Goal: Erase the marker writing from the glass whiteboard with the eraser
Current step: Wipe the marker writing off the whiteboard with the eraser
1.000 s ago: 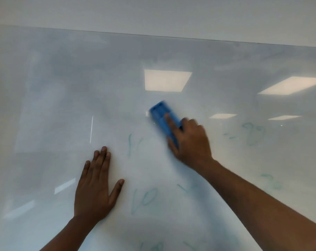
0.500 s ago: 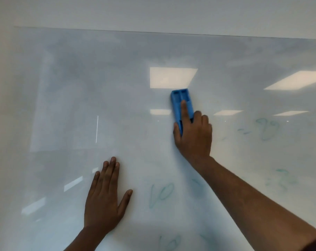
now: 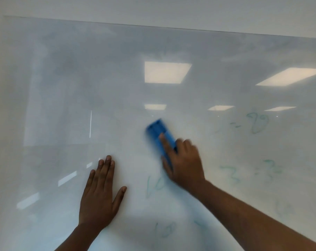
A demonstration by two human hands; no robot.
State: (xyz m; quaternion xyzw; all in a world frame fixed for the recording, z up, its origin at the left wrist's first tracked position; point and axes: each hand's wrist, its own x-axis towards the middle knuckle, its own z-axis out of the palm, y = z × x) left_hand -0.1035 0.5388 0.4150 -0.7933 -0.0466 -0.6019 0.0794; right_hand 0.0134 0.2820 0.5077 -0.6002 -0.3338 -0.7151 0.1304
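The glass whiteboard (image 3: 63, 87) fills nearly all I can see, its top edge running under a strip of pale wall (image 3: 153, 8). Its left part is smeared grey and carries a thin bright vertical streak (image 3: 90, 124) and a few slanted pale reflections (image 3: 67, 178) lower down.

My left hand (image 3: 99, 200) lies flat on the glass at the lower left of centre, fingers straight and close together, thumb spread out to the right, holding nothing.

Just right of that thumb sits a faint green mark that reads like "10" (image 3: 154, 185), and a second similar scribble (image 3: 165, 230) lies below it near the bottom edge.

Above these, reflected square ceiling lights (image 3: 167, 72) glow in the upper middle of the board, with smaller ones in a row underneath.

The blue eraser (image 3: 158, 132) is pressed against the glass near the middle, tilted with its far end up and to the left, blurred. My right hand (image 3: 183, 163) grips its lower end: the forefinger lies stretched along the blue back, the thumb hooks its left edge, the other fingers curl over the right side. This hand is blurred too, and its forearm runs off to the lower right corner.

Further right, more pale green writing remains: a "99"-like scrawl (image 3: 258, 123) with a short dash before it, smudged figures (image 3: 271, 169) below that, and a very faint mark (image 3: 283, 208) lower still, too washed out to read
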